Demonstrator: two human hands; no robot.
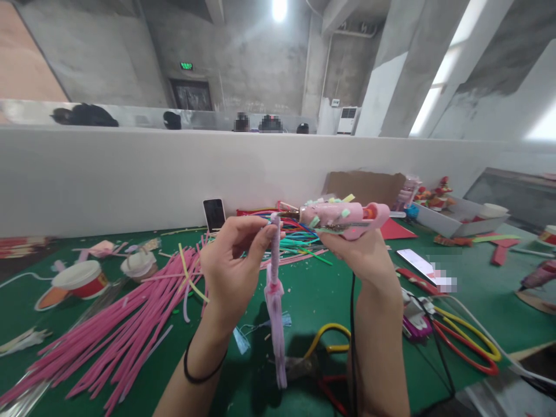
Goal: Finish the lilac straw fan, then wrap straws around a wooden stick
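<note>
In the head view, my left hand [237, 263] pinches the top of a pale pink pipe-cleaner craft piece [274, 307] between thumb and fingertips. The piece hangs upright, with a thin stem above and a longer bundled part below. My right hand [362, 255] is wrapped round a pink hot glue gun [339, 215] with bits of pale foam stuck on it. Its metal nozzle points left and meets, or nearly meets, the tip of the stem. Scissors [328, 341] lie open on the table below, partly behind the piece. Light blue tassels [242, 340] are beside it.
Pink pipe cleaners [143, 318] spread across the left of the green table [174, 388], near a paper cup [82, 279]. A phone [214, 215] leans against the white partition [130, 179]; another phone [417, 265] lies right. Cables run along the right, by a cardboard box [464, 220].
</note>
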